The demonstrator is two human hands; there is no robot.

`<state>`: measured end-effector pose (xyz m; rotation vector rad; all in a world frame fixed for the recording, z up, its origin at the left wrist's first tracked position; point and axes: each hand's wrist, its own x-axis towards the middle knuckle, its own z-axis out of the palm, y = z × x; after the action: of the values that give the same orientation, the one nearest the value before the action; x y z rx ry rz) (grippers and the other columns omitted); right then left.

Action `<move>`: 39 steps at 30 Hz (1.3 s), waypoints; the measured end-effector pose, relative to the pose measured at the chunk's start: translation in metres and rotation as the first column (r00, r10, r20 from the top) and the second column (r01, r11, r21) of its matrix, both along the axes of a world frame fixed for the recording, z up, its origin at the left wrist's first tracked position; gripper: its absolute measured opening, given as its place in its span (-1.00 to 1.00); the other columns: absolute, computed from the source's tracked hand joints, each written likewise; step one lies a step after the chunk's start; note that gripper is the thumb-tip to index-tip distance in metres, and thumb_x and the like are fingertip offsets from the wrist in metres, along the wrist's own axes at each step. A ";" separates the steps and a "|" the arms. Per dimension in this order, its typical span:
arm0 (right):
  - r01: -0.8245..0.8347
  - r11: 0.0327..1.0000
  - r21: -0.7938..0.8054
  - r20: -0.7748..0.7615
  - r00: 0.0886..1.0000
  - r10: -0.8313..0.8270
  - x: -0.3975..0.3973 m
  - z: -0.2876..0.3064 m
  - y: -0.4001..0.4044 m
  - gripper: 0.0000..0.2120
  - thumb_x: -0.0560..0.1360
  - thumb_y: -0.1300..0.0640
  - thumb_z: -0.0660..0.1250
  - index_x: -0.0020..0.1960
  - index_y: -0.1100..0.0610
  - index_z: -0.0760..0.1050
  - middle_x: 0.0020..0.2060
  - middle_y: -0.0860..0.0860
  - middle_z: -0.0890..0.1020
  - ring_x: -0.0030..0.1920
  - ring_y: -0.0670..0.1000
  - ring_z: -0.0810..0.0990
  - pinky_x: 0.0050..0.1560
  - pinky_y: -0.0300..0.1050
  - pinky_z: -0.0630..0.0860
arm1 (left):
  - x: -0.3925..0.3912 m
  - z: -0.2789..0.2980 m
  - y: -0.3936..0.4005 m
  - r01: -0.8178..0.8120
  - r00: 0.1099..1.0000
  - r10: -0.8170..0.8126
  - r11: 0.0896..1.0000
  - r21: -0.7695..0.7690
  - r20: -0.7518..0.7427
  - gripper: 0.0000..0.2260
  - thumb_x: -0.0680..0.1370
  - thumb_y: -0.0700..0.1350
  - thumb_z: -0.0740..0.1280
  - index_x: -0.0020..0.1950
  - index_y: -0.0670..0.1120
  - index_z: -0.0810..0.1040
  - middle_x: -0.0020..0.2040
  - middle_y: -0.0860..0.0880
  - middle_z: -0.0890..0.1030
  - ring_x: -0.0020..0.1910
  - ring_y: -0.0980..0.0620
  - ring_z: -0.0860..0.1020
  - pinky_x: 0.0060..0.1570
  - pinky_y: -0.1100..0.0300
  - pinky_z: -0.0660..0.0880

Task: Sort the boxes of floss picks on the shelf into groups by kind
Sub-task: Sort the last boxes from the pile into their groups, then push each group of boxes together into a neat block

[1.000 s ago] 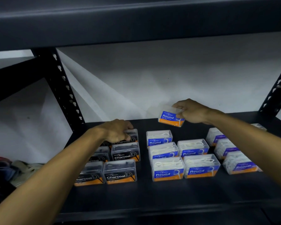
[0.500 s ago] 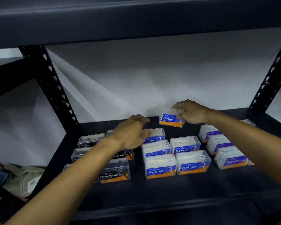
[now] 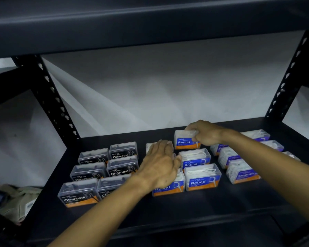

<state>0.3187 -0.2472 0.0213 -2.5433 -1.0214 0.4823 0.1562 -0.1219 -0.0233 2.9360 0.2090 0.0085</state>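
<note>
The left hand [image 3: 161, 164] hides most of three Round boxes [image 3: 168, 188].

Two bare forearms in view, entering from bottom edge. No sleeves visible on either arm up to frame edge. Left hand [image 3: 161, 164]: bare, back of hand toward camera, small dark spot near wrist. Right hand [image 3: 206, 132]: bare, knuckles toward camera. Rest of body out of frame.

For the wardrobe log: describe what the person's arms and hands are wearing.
Nothing shows. The left hand and right hand are bare, without gloves. Both forearms are uncovered as far as the frame's edge; no sleeve, watch, ring or band is visible.
</note>
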 end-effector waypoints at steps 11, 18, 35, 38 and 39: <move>-0.075 0.996 -0.038 -0.021 0.997 0.075 -0.007 -0.010 -0.002 -0.77 0.49 0.24 0.30 0.13 0.18 0.54 0.05 0.07 0.62 0.05 0.04 0.58 0.14 0.05 0.53 | -0.002 0.003 -0.001 -0.009 0.999 0.008 1.000 -0.009 -0.045 -0.42 0.68 0.13 -0.06 0.60 -0.16 -0.01 0.62 -0.11 0.00 0.58 -0.02 -0.06 0.47 0.18 -0.14; -0.099 0.994 -0.039 -0.023 0.995 0.099 -0.008 -0.011 0.000 -0.77 0.49 0.25 0.29 0.14 0.17 0.54 0.03 0.04 0.61 0.05 0.03 0.57 0.13 0.00 0.52 | -0.002 0.006 -0.002 -0.019 0.998 0.018 1.000 -0.013 -0.052 -0.42 0.68 0.13 -0.05 0.61 -0.15 -0.01 0.62 -0.10 0.00 0.58 -0.02 -0.06 0.48 0.18 -0.14; -0.109 0.991 -0.072 -0.135 0.986 0.099 -0.003 -0.009 0.002 -0.35 0.49 0.30 0.31 0.50 0.08 0.15 0.44 0.05 0.34 0.39 0.03 0.35 0.35 -0.09 0.35 | -0.002 0.009 -0.002 -0.038 0.999 0.039 0.995 -0.092 0.001 -0.45 0.67 0.16 -0.04 0.59 -0.09 0.08 0.60 -0.07 0.08 0.57 0.00 0.03 0.48 0.15 0.00; -0.075 0.997 0.020 -0.147 0.986 0.077 0.004 -0.005 -0.006 -0.39 0.50 0.29 0.30 0.48 0.06 0.20 0.41 0.03 0.38 0.39 0.00 0.35 0.33 -0.16 0.32 | 0.002 0.014 -0.004 -0.050 0.997 0.056 0.992 -0.113 0.051 -0.47 0.67 0.16 -0.01 0.58 -0.05 0.13 0.60 -0.04 0.11 0.56 0.01 0.07 0.46 0.12 0.09; -0.054 0.996 0.067 -0.133 0.989 0.063 0.007 -0.002 -0.011 -0.43 0.51 0.27 0.30 0.47 0.05 0.23 0.39 0.02 0.40 0.38 -0.02 0.36 0.33 -0.16 0.31 | 0.005 0.018 -0.005 -0.050 0.996 0.058 0.992 -0.117 0.070 -0.48 0.67 0.15 0.02 0.58 -0.05 0.15 0.59 -0.03 0.13 0.55 0.01 0.09 0.45 0.12 0.13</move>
<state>0.3257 -0.2585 0.0196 -2.3947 -1.0467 0.6190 0.1610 -0.1267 -0.0058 2.8083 0.2687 0.1088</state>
